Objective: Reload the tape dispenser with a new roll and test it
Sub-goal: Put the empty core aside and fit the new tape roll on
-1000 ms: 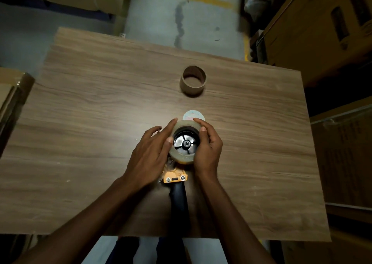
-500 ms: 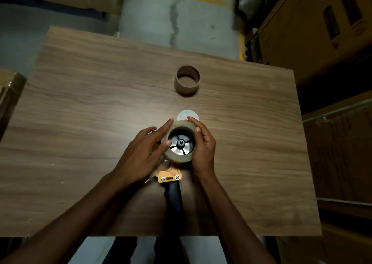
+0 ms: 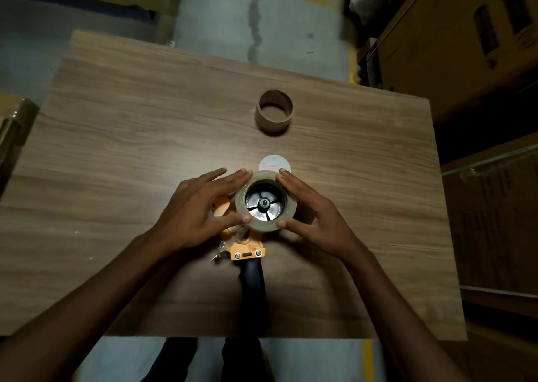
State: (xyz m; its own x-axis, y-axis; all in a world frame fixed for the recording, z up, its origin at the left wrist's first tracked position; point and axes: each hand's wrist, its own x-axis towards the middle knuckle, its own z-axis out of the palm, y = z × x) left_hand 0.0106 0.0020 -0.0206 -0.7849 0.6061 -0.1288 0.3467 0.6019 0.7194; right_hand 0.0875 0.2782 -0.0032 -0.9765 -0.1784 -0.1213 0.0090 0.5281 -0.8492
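Our left hand [image 3: 198,210] covers much of the orange plastic tape dispenser with a black handle [image 3: 247,253], so we cannot make out its blade end; only an orange corner shows past the fingers, and a small glinting bit beside the handle base is too blurred to name. The dispenser lies flat on the wood-grain table [image 3: 116,149], handle pointing toward us. The clear roll of packing tape [image 3: 266,202] sits on the dispenser's black spoked hub [image 3: 264,202], facing up. A pale round paper disc [image 3: 275,163] is half hidden behind the roll. The empty brown cardboard tape core [image 3: 274,111] stands well apart, farther up the table.

Both hands have fingers spread, with the fingertips and thumbs touching the roll's outer rim from either side; the right hand [image 3: 317,221] keeps its palm off the roll. Compared with half a second ago, the hands have opened from a closer cupping hold to this looser, splayed touch, and more of the orange body shows at the left. The core and disc have not moved.
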